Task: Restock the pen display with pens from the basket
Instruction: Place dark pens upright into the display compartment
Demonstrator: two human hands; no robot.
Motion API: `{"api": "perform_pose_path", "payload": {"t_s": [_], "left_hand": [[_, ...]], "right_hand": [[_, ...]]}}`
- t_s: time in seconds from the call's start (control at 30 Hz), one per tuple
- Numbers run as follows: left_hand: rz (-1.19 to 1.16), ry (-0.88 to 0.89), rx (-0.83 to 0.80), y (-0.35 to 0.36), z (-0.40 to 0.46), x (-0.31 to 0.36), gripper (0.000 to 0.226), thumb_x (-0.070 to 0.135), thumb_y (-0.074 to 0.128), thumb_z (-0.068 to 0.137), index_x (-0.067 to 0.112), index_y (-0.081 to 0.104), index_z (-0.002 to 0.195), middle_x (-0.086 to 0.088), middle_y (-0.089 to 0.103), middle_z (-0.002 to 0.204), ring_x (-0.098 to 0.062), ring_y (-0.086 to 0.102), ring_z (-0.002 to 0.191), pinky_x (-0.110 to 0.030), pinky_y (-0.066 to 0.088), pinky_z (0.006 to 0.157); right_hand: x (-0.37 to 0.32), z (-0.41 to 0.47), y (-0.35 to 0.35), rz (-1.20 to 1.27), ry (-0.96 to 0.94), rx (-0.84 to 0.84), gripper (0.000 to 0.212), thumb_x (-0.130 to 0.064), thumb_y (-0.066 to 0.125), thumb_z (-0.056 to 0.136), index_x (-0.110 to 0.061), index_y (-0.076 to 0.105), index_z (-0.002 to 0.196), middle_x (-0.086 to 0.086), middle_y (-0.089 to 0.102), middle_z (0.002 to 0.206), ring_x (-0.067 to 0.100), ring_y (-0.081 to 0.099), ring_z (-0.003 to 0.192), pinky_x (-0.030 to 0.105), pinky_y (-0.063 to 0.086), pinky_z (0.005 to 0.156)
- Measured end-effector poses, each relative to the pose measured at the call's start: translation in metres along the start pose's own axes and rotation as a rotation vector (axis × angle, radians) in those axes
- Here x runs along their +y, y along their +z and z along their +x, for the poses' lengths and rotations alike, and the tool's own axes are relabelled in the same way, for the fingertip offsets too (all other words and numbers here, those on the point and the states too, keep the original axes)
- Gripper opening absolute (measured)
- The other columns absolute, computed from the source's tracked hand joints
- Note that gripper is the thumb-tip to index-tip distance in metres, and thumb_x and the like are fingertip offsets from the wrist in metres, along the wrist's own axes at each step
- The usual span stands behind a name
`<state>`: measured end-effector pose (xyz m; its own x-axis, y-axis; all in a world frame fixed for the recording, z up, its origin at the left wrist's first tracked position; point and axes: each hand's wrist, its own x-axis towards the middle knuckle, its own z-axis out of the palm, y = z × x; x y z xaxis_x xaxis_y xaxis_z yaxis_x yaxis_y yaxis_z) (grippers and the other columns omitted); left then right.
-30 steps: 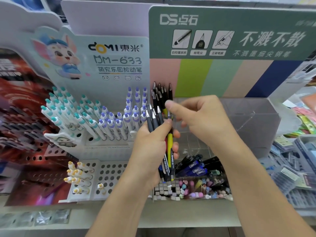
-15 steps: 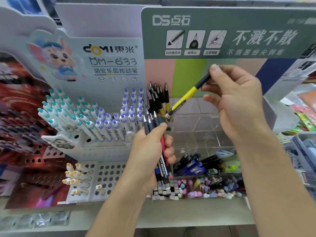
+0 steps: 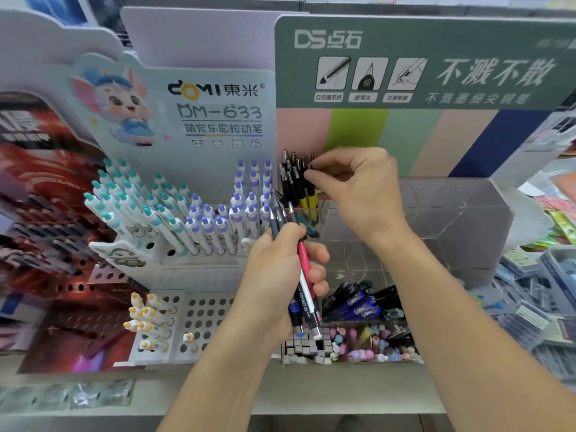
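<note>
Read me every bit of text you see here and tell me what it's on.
"DOMI 東米", "DM-633", "萌宠乐园按动笔": pale blue display card.
"DS点石", "不溅不散", "不溅墨细尖钢笔", with three small icon captions too small to read surely: green header board.
"AIHAO": white pen held in the left hand.
Packets at right: blurred.

So the clear display case [image 3: 436,219] sits on the shelf [image 3: 311,388] right of centre, with a printed backboard [image 3: 420,63] standing behind it. In its back-left compartment a bunch of standing pens [image 3: 296,185] stick up, and the right hand [image 3: 358,188] is right at their tops, fingertips pinching one. In front of that, the left hand [image 3: 280,282] holds a bundle of pens [image 3: 304,275], tips pointing up. Below it, in the case's front section, loose pens [image 3: 358,302] lie piled, with a tray of small erasers [image 3: 358,344] in front of them. Left of the case is a tiered pen rack [image 3: 174,213] full of upright pens, and a holed stand [image 3: 174,322] sits in front of that.
</note>
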<state>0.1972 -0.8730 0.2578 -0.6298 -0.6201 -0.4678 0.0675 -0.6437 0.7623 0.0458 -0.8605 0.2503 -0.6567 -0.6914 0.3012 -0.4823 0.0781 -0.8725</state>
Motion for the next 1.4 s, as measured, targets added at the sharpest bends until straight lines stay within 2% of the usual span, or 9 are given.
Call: {"api": "perform_pose_path", "payload": {"t_s": [0.2, 0.33, 0.47, 0.67, 0.77, 0.87, 1.07, 1.27, 1.4], "left_hand": [[0.098, 0.045, -0.044, 0.003, 0.002, 0.000, 0.019, 0.018, 0.052, 0.103, 0.008, 0.052, 0.119, -0.009, 0.071, 0.074, -0.014, 0.055, 0.047, -0.025, 0.046, 0.042], [0.083, 0.062, -0.037, 0.008, 0.006, 0.000, 0.020, 0.019, 0.057, 0.101, 0.007, 0.056, 0.118, -0.006, 0.071, 0.075, -0.013, 0.054, 0.049, -0.024, 0.046, 0.042], [0.077, 0.064, -0.063, 0.016, 0.006, 0.001, 0.022, 0.020, 0.059, 0.100, 0.007, 0.059, 0.118, -0.014, 0.064, 0.082, -0.014, 0.053, 0.048, -0.023, 0.044, 0.040], [0.120, 0.072, -0.047, 0.023, 0.005, -0.004, 0.024, 0.027, 0.058, 0.100, 0.008, 0.064, 0.114, -0.019, 0.076, 0.089, -0.018, 0.069, 0.058, -0.025, 0.054, 0.047], [0.157, 0.057, -0.028, 0.018, 0.003, -0.005, 0.022, 0.026, 0.055, 0.102, 0.008, 0.066, 0.108, -0.014, 0.077, 0.084, -0.019, 0.069, 0.059, -0.026, 0.056, 0.048], [0.184, 0.054, 0.019, 0.012, 0.003, -0.006, 0.021, 0.028, 0.054, 0.102, 0.008, 0.061, 0.099, -0.004, 0.061, 0.063, -0.012, 0.049, 0.044, -0.022, 0.042, 0.038], [0.090, 0.019, 0.054, 0.008, 0.002, -0.001, 0.019, 0.030, 0.055, 0.101, 0.014, 0.051, 0.091, 0.004, 0.034, 0.054, -0.008, 0.030, 0.041, -0.019, 0.027, 0.034], [-0.050, -0.008, 0.014, 0.001, -0.001, 0.001, 0.017, 0.024, 0.045, 0.101, 0.014, 0.040, 0.088, 0.001, 0.036, 0.054, -0.009, 0.030, 0.038, -0.018, 0.027, 0.034], [-0.053, 0.015, 0.017, -0.001, -0.001, 0.000, 0.010, 0.019, 0.049, 0.102, 0.012, 0.045, 0.097, 0.000, 0.040, 0.057, -0.010, 0.033, 0.040, -0.020, 0.031, 0.034]], "right_hand": [[-0.004, -0.004, 0.001, -0.007, 0.042, 0.053, 0.004, -0.014, 0.081, 0.084, -0.015, 0.078, 0.081, -0.005, 0.074, 0.072, 0.015, 0.070, 0.068, 0.040, 0.059, 0.070], [-0.018, -0.021, -0.014, -0.079, 0.143, 0.043, 0.026, -0.036, 0.075, 0.090, -0.015, 0.078, 0.075, -0.009, 0.071, 0.063, 0.009, 0.067, 0.060, 0.033, 0.059, 0.064], [-0.028, -0.042, -0.028, 0.270, 0.484, -0.236, 0.028, -0.028, 0.074, 0.091, -0.001, 0.075, 0.087, -0.006, 0.061, 0.051, 0.004, 0.053, 0.039, 0.020, 0.045, 0.051], [-0.017, -0.047, -0.034, 0.805, 0.808, -0.247, 0.014, -0.023, 0.072, 0.087, -0.010, 0.075, 0.088, -0.001, 0.058, 0.058, 0.011, 0.051, 0.044, 0.023, 0.045, 0.044], [-0.015, -0.041, -0.043, 0.864, 0.641, -0.046, 0.010, -0.021, 0.072, 0.087, -0.011, 0.073, 0.089, -0.002, 0.063, 0.065, 0.009, 0.057, 0.056, 0.018, 0.046, 0.048], [-0.013, -0.027, -0.050, 0.816, 0.407, 0.168, 0.005, -0.012, 0.067, 0.095, -0.009, 0.071, 0.094, 0.000, 0.065, 0.072, 0.007, 0.057, 0.059, 0.016, 0.048, 0.051], [-0.015, -0.011, -0.041, 0.574, 0.116, 0.265, 0.011, -0.008, 0.061, 0.100, -0.008, 0.072, 0.102, -0.002, 0.069, 0.078, 0.011, 0.062, 0.067, 0.023, 0.054, 0.061], [0.000, -0.003, -0.020, 0.016, -0.067, 0.087, 0.009, -0.012, 0.067, 0.095, -0.012, 0.076, 0.096, -0.001, 0.074, 0.082, 0.013, 0.068, 0.070, 0.031, 0.059, 0.067], [0.008, -0.006, 0.000, -0.183, -0.077, -0.006, 0.009, -0.015, 0.074, 0.090, -0.011, 0.078, 0.097, -0.010, 0.072, 0.079, -0.007, 0.056, 0.065, 0.012, 0.044, 0.068]]}}
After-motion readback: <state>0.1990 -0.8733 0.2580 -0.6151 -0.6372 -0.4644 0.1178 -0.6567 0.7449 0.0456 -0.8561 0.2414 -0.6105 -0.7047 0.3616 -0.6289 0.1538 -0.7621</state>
